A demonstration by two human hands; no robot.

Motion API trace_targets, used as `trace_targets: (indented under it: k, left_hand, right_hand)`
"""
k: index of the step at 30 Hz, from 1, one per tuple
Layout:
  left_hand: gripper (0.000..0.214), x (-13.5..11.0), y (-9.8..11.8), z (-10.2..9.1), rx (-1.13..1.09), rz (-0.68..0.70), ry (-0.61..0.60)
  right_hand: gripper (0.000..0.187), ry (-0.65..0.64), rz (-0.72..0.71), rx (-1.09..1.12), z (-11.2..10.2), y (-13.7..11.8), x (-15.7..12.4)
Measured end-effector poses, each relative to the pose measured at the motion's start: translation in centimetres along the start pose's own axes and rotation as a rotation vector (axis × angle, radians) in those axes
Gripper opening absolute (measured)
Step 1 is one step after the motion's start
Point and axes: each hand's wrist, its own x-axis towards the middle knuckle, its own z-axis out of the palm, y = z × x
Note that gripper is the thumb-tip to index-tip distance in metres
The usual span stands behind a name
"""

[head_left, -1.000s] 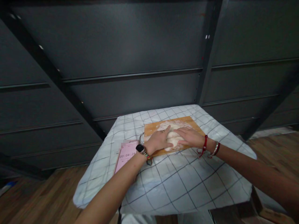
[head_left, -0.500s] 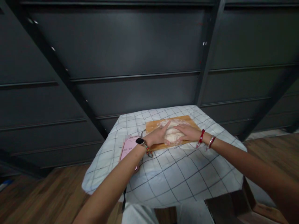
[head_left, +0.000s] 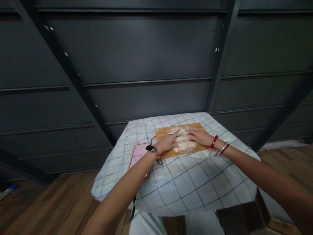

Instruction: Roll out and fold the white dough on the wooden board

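Observation:
A pale, floury mass of dough [head_left: 183,139] lies on a wooden board [head_left: 161,131], with loose flour around it. My left hand [head_left: 167,142] holds the dough from its left side, with the thumb and fingers apart around it. From the other side my right hand [head_left: 201,136] grips it, fingers reaching over its right end. The fingertips of both hands partly hide the dough. A dark watch [head_left: 150,148] and a beaded bracelet are on my left wrist; red bracelets [head_left: 214,142] circle my right one.
A phone [head_left: 137,156] showing a timer lies left of the board, partly behind my left forearm. The white checked cloth [head_left: 176,182] covers the table. A dark panelled wall [head_left: 146,49] rises behind it. Below the table's front edge is an open brown box [head_left: 241,217].
The view has shifted slightly, so everything sits a little further right. My hands stay on the dough, and its middle shows more between them.

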Motion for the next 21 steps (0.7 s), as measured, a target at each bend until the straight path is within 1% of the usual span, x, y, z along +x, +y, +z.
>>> trace_targets:
  k: [3,5,7,10,13,16,19,21]
  left_hand:
    - [0.064,0.4,-1.0,-0.5,-0.07,0.044,-0.048]
    - [0.055,0.9,-1.4,-0.6,-0.108,0.053,-0.035]
    - [0.053,1.3,-1.4,-0.5,-0.104,0.005,0.059]
    - [0.052,1.8,-0.9,-0.1,-0.04,-0.096,0.217]
    - [0.049,1.8,-0.6,0.2,0.038,-0.142,0.255]
    - [0.046,1.7,-0.9,0.6,0.088,-0.152,0.265]
    - [0.045,1.3,-1.1,1.2,0.141,-0.179,0.273]
    - [0.046,0.7,-0.7,1.6,0.187,-0.218,0.281]
  right_hand:
    - [0.039,0.056,0.056,-0.092,-0.2,0.6,0.2]
    - [0.037,0.038,0.069,-0.165,0.1,0.5,0.4]
    - [0.039,0.006,0.088,-0.237,0.4,0.1,0.6]
    - [0.039,0.014,0.167,-0.338,0.7,-1.1,0.8]
    - [0.039,0.018,0.223,-0.41,0.8,-1.8,0.7]
    - [0.042,0.043,0.198,-0.441,1.3,-1.5,0.4]
    - [0.045,0.136,0.138,-0.406,2.0,-0.7,0.1]
    - [0.042,0.202,0.107,-0.325,2.2,-0.4,-0.2]
